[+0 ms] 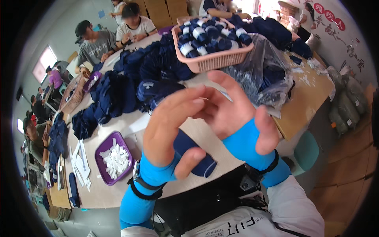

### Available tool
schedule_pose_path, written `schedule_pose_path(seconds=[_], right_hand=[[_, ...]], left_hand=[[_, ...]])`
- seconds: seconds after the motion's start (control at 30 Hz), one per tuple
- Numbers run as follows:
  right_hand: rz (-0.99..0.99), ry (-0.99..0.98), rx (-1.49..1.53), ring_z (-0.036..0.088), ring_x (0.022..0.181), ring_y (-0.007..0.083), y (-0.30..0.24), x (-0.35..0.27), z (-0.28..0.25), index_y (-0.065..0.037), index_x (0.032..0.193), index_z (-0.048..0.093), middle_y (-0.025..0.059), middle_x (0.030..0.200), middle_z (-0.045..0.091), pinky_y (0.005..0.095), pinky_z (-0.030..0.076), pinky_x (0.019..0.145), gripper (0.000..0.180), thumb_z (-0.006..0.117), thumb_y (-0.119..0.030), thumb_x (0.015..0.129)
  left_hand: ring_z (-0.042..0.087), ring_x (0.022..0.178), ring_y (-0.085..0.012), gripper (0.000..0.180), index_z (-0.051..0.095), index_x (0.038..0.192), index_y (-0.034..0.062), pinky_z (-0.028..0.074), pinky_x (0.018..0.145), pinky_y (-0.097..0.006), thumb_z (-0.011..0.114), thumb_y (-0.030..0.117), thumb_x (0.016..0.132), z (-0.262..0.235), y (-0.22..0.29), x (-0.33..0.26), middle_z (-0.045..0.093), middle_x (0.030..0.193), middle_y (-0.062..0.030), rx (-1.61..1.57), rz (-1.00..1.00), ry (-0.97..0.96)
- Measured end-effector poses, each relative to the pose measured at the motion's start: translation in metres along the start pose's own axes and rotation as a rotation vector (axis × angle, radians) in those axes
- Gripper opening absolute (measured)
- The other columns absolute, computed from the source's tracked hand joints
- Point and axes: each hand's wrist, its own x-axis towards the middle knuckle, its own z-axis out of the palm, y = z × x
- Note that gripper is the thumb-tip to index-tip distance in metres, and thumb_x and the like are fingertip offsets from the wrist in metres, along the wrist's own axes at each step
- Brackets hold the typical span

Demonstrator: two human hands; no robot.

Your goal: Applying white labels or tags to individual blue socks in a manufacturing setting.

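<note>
**Both hands raised over a rolled navy sock**

I see my left hand (173, 126) and right hand (233, 110) lifted together above the table (130, 122), fingers spread, each grip apart and clamped on nothing. A thin white paper strip (226, 94) shows just behind the right fingers. The rolled navy sock (197, 156) lies on the table beneath my left hand. The purple tray (103, 147) of white labels sits left of that sock; the pink basket (215, 59) of banded rolls stands beyond it.

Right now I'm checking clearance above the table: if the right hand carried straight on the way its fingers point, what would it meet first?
The right hand points up and left, toward the left hand, and their fingertips seem already to meet around a thin white strip. Beyond lies the pile of navy socks, though depth is unclear.
</note>
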Motion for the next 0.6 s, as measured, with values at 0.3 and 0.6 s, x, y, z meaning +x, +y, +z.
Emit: schedule_pose_path(seconds=[0.3, 0.6], right_hand=[[-0.045, -0.438, 0.528, 0.038, 0.143, 0.031, 0.008, 0.104, 0.087, -0.014, 0.166, 0.006, 0.018, 0.159, 0.034, 0.0464, 0.026, 0.119, 0.127, 0.042, -0.097, 0.076], [-0.322, -0.537, 0.311, 0.043, 0.133, 0.0266, 0.059, 0.153, 0.057, -0.006, 0.162, 0.012, 0.0166, 0.15, 0.039, 0.0384, 0.03, 0.115, 0.112, 0.052, -0.08, 0.088]], left_hand=[[0.037, 0.146, -0.0437, 0.101, 0.048, 0.149, 0.0026, 0.023, 0.121, -0.055, 0.059, 0.079, 0.084, -0.058, -0.013, 0.049, 0.042, 0.156, -0.0267, 0.215, 0.31, 0.36], [0.032, 0.15, -0.0406, 0.094, 0.03, 0.158, 0.0, 0.02, 0.124, -0.049, 0.028, 0.073, 0.099, -0.057, -0.02, 0.05, 0.034, 0.16, -0.0292, -0.494, -0.051, 0.562]])
